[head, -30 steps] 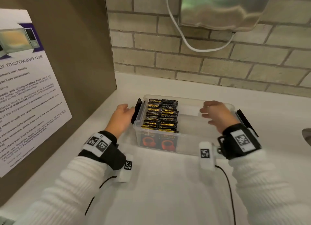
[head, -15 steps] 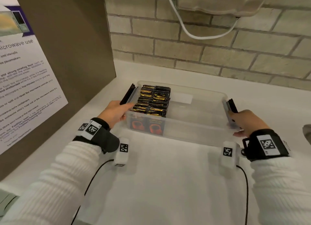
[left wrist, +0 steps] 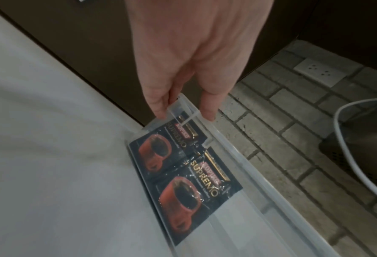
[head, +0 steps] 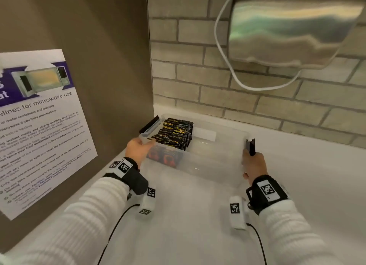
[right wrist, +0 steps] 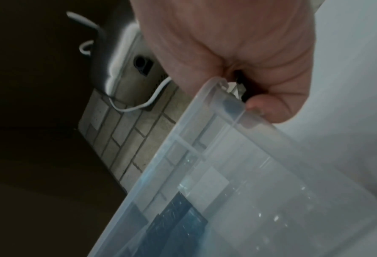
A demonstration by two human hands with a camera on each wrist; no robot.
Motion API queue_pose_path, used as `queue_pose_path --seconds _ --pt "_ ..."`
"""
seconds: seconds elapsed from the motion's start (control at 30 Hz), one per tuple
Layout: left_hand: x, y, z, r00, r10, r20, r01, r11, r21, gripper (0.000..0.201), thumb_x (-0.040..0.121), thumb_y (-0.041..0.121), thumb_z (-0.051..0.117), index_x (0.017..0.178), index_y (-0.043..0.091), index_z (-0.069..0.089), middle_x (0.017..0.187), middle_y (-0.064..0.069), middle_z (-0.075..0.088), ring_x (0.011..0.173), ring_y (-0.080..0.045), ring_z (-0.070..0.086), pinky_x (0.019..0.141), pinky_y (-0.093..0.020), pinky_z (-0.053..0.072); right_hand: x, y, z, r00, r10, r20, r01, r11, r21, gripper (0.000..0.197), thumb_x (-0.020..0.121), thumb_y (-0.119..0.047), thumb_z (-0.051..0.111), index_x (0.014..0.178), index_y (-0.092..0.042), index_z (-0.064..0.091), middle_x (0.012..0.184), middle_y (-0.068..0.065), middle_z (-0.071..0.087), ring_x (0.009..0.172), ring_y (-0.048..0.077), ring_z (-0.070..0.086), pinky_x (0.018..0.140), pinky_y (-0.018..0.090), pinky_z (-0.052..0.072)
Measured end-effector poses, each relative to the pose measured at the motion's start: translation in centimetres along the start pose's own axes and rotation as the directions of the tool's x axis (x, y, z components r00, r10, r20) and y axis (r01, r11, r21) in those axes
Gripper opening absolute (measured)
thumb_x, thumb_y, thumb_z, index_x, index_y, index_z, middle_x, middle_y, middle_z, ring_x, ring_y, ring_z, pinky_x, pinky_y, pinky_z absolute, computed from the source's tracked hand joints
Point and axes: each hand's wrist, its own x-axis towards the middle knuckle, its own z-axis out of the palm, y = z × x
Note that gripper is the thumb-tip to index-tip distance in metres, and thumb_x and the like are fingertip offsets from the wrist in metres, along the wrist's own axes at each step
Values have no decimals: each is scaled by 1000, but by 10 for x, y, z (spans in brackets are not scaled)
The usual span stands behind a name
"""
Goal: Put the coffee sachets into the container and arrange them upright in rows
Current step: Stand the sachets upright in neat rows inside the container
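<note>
A clear plastic container [head: 208, 165] stands on the white counter near the back left corner. Several black and gold coffee sachets [head: 175, 134] stand upright in rows in its left part; red cup prints [left wrist: 176, 184] show through the front wall. My left hand [head: 138, 149] grips the container's near left corner rim [left wrist: 183, 104], thumb and fingers on either side of it. My right hand [head: 254, 163] grips the right end by the black clip handle [head: 251, 146], fingers curled round the rim [right wrist: 231, 104]. The container's right part holds no sachets.
A brown side panel with a microwave notice [head: 39, 130] stands at the left. The brick wall [head: 237, 98] runs close behind the container. A steel hand dryer [head: 293, 27] with a white cable [head: 233, 74] hangs above the right end.
My right hand went from above the container's rim to its right clip handle and took hold. The left hand slid to the near left corner. The container now sits closer to the back corner.
</note>
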Motion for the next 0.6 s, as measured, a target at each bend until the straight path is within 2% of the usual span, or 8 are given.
queue_pose_path --seconds 0.03,0.13,0.2,0.27,0.37,0.43,0.53,0.6 --pt "11 1 -3 1000 -6 -23 7 999 40 14 82 18 69 77 8 61 83 -11 65 80 -22 60 71 -28 46 3 -6 10 1000 -2 10 2 1000 -1 43 94 -35 43 119 -1 47 92 13 51 74 27 47 45 27 35" --pt "38 5 -8 996 -10 -90 26 983 184 32 82 25 69 93 -5 66 93 -20 66 89 -30 62 78 -33 46 12 -20 34 999 -1 48 2 1000 -16 39 95 -30 43 122 -2 45 96 12 51 82 27 48 46 27 39" --pt "53 9 -10 990 -53 -132 86 964 251 42 83 31 67 103 -6 66 104 -21 67 101 -33 62 86 -35 47 16 -26 48 997 4 83 -3 1000 -20 36 95 -23 42 123 -1 46 97 11 51 83 26 48 47 27 39" --pt "67 10 -13 985 -88 -150 131 943 306 50 84 38 64 109 -6 64 111 -21 65 106 -34 60 83 -33 45 19 -29 60 994 -4 107 7 1000 -21 34 93 -16 41 123 -1 46 97 11 51 83 26 48 48 26 39" --pt "80 10 -13 981 -112 -157 158 932 326 53 84 41 64 110 -6 63 113 -20 64 107 -33 59 73 -29 38 23 -35 73 995 -31 95 34 999 -24 28 93 -15 40 119 -6 44 98 11 49 76 23 47 48 27 37" --pt "88 7 -12 973 -136 -185 187 938 291 52 81 39 68 108 -6 64 111 -20 65 106 -32 60 73 -29 39 27 -37 77 995 -59 77 61 998 -31 22 93 -16 40 114 -9 44 96 11 49 67 20 45 47 27 35" --pt "93 5 -12 966 -149 -212 203 944 261 50 78 37 72 105 -5 65 108 -18 67 103 -30 61 74 -29 42 31 -36 77 994 -77 76 81 996 -48 16 92 -16 38 107 -10 42 94 11 49 71 22 47 46 26 35" --pt "93 3 -12 970 -149 -193 194 950 244 47 77 35 73 102 -4 66 103 -14 67 100 -28 62 74 -28 43 28 -34 75 992 -84 91 87 996 -32 19 93 -17 39 109 -8 45 94 11 49 69 20 47 48 26 37"
